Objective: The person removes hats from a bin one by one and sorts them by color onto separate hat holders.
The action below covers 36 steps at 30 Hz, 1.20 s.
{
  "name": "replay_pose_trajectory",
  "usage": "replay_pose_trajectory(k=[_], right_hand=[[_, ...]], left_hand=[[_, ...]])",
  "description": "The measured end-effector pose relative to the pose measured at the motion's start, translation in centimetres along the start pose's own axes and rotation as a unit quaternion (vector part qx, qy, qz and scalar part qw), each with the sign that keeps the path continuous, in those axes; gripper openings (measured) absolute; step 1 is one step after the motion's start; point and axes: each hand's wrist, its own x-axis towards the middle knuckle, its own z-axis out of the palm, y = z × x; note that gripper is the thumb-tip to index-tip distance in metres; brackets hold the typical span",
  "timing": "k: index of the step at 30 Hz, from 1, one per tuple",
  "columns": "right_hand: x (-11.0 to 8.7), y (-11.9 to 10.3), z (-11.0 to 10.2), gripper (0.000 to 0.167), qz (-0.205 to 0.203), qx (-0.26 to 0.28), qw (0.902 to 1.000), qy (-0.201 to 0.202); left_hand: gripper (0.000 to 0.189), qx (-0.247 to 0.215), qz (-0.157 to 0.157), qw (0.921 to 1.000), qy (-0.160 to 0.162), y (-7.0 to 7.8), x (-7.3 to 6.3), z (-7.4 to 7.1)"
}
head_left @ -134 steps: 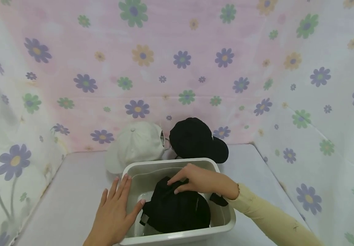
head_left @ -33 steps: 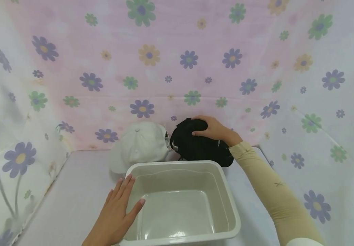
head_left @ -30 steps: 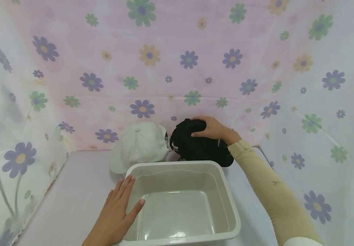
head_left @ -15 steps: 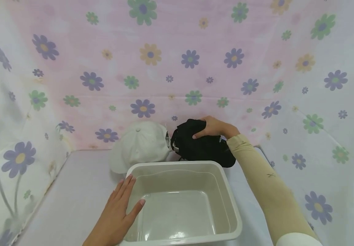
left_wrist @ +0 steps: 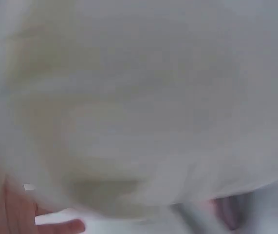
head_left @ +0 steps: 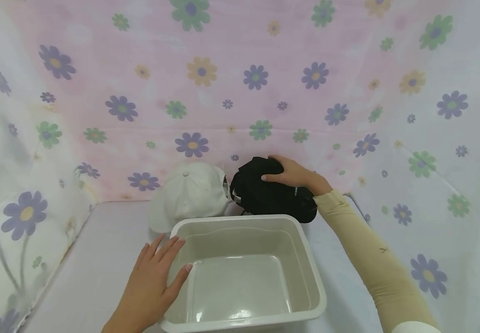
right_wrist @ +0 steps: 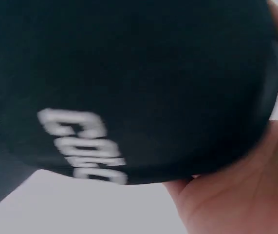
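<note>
In the head view my right hand (head_left: 296,175) grips the crown of a black cap (head_left: 260,192) at the back, thumb on the near side. The cap sits over another black cap there; where one ends and the other begins is hard to make out. Pale block letters show on black cloth (right_wrist: 153,83) in the right wrist view. My left hand (head_left: 148,275) has its fingers spread at the left rim of a pale plastic tub (head_left: 240,219) with nothing inside. A blurred pale surface fills most of the left wrist view, with some fingers (left_wrist: 61,226) at lower left.
A white cap (head_left: 194,192) stands left of the black caps, behind the tub, its brim pointing left. Flower-printed cloth (head_left: 219,120) hangs close behind the caps and along both sides. A pale sheet (head_left: 110,259) covers the table.
The black cap that lay in the tub is now at the back, over the other black cap. Just now my left hand has drawn slightly left with fingers spreading; my right hand shifts slightly on the cap.
</note>
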Motion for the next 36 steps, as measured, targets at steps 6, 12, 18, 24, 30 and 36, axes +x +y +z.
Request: replay_pose_trajectory(k=[6,12,18,24,30,36], right_hand=[[-3.3,-0.8,-1.1,0.068,-0.006,0.052,0.9978,0.042],[-6.4,0.7,0.0,0.061,0.038,0.105,0.9827,0.148],[-7.7,3.9,3.9,0.058,0.135,0.163,0.9464,0.244],[-8.0,6.2,7.1,0.067,0.191,0.246,0.9306,0.192],[-8.3,6.9,7.8,0.067,0.191,0.273,0.9251,0.182],[-8.9,7.3,7.4,0.069,0.207,0.266,0.9202,0.2]], left_hand=[[0.035,-0.118,0.057,0.9902,0.047,1.5,4.6,-4.5],[0.03,-0.319,0.025,0.947,-0.025,3.3,12.0,-4.5],[0.045,-0.355,-0.074,0.9307,-0.051,2.9,18.9,1.3],[0.06,-0.352,-0.183,0.9139,-0.088,1.7,22.3,6.6],[0.056,-0.454,-0.265,0.8435,-0.11,1.5,23.7,8.8],[0.049,-0.547,-0.331,0.7592,-0.124,1.4,24.2,9.5]])
